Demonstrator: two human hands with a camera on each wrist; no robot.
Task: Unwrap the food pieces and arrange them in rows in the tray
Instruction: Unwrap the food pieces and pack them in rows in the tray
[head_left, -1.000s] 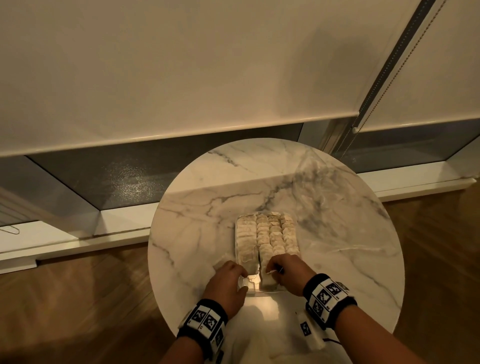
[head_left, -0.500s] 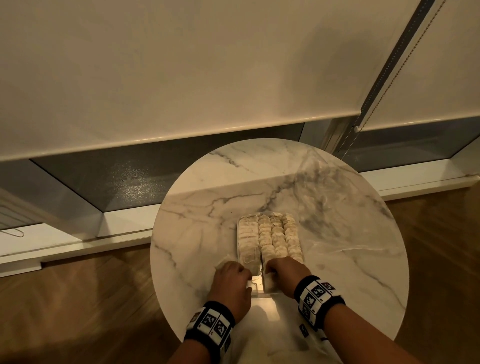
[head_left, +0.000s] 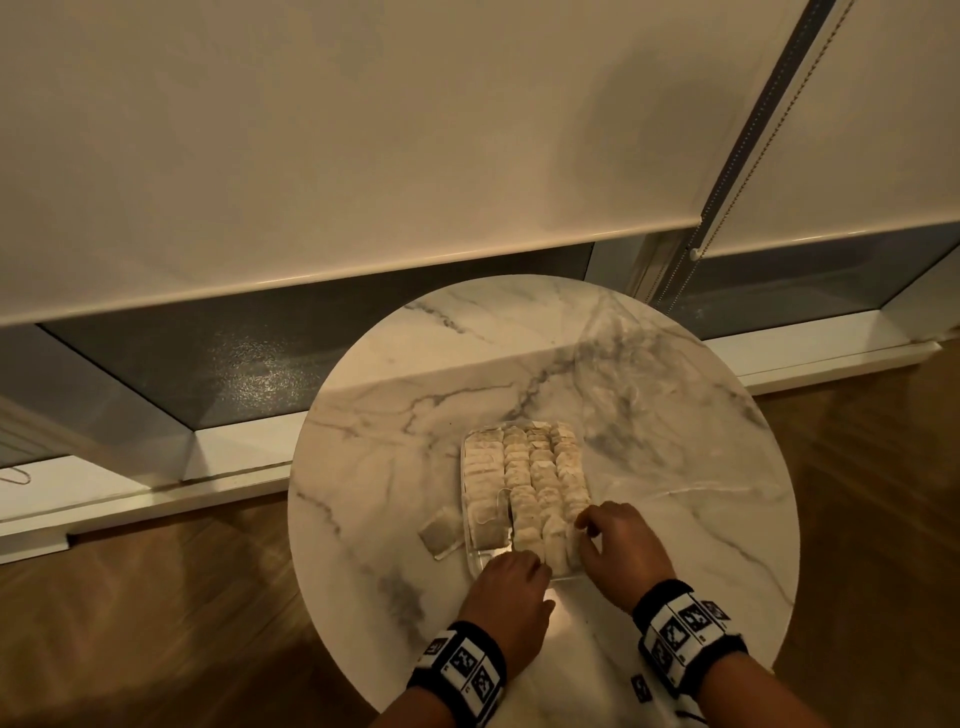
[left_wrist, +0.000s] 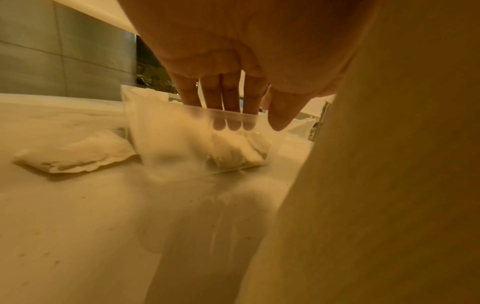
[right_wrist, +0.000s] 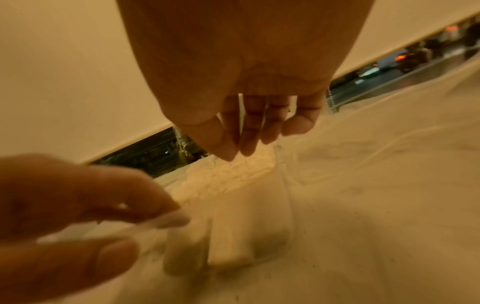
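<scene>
A clear plastic tray sits on the round marble table, filled with rows of pale food pieces. One more piece lies flat on the table just left of the tray; the left wrist view shows this loose piece too. My left hand is at the tray's near edge. There my left hand has fingers inside the tray rim and the thumb outside, pinching it. My right hand is at the near right corner. Its fingertips rest on pieces of the right row.
The table stands by a low window with white roller blinds and a bead chain. Wooden floor surrounds it. Bare marble lies beyond and to the right of the tray. A small tag lies near the table's front edge.
My left hand slid right along the tray's near edge, uncovering the loose piece. My right hand moved right from the middle rows to the right row.
</scene>
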